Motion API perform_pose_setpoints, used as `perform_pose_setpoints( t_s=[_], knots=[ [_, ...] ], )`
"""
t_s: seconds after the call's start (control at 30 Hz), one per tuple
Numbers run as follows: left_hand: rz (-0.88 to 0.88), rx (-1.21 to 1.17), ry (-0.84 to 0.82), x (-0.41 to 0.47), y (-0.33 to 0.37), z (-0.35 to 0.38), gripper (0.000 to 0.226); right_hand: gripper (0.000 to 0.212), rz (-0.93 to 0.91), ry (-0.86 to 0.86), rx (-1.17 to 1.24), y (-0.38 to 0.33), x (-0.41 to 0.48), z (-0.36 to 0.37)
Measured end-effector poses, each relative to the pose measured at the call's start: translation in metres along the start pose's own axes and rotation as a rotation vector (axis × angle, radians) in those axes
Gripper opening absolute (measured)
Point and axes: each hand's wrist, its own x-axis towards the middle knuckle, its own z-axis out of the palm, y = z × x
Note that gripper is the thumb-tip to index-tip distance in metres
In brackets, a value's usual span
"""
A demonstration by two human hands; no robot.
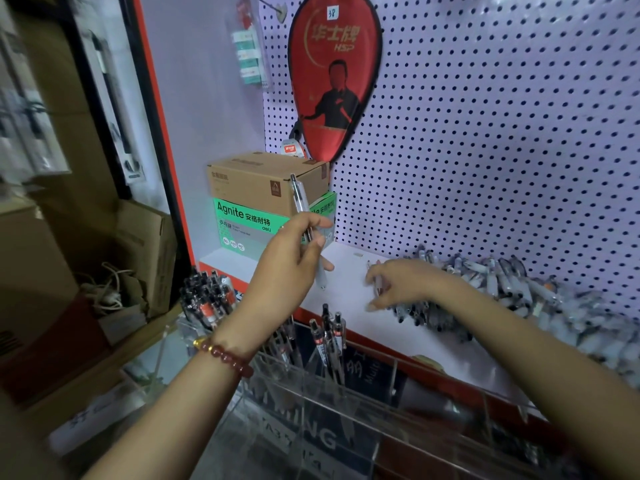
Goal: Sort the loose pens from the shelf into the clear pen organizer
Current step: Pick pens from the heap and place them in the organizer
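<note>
Pen upright, pinched mid-barrel by left hand, right hand curled over loose pens, grip unclear

The pen pile at the right end of the shelf is blurred and cut off. The middle of a pen is hidden by the left hand. Whether the right hand grips anything cannot be told.

— The pen in the left hand, what colour?
— Clear barrel, silver clip, whitish sleeve below the grip.
— Behind the grip?
— A green box with white lettering, then a plain brown carton.
— Higher up?
— A red cover with a black figure and gold characters. Right of the grip is a pale lilac pegboard, dotted dark.
— Below the grip?
— A bracelet of reddish-brown beads, one gold.
</note>
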Motion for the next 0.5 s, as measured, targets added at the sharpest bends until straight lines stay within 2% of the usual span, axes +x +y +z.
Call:
perform_pose_setpoints(
  t_s=[0.1, 0.23, 0.33, 0.5],
  knots=[
    [-0.003, -0.001, 0.009, 0.001, 0.001, 0.0, 0.017, 0.035, -0.009, 0.093, -0.064, -0.005, 0.002, 0.005],
    [-0.005, -0.002, 0.013, 0.001, 0.003, -0.001, 0.021, 0.013, 0.014, 0.181, 0.15, -0.005, 0.002, 0.004],
    [-0.009, -0.004, 0.002, -0.001, 0.004, -0.003, 0.027, 0.014, 0.047, 0.324, 0.345, -0.007, -0.001, 0.0],
    [-0.023, -0.058, 0.014, -0.001, 0.009, -0.009, 0.025, 0.011, 0.012, 0.669, 0.429, -0.021, -0.019, -0.035]
  ],
)
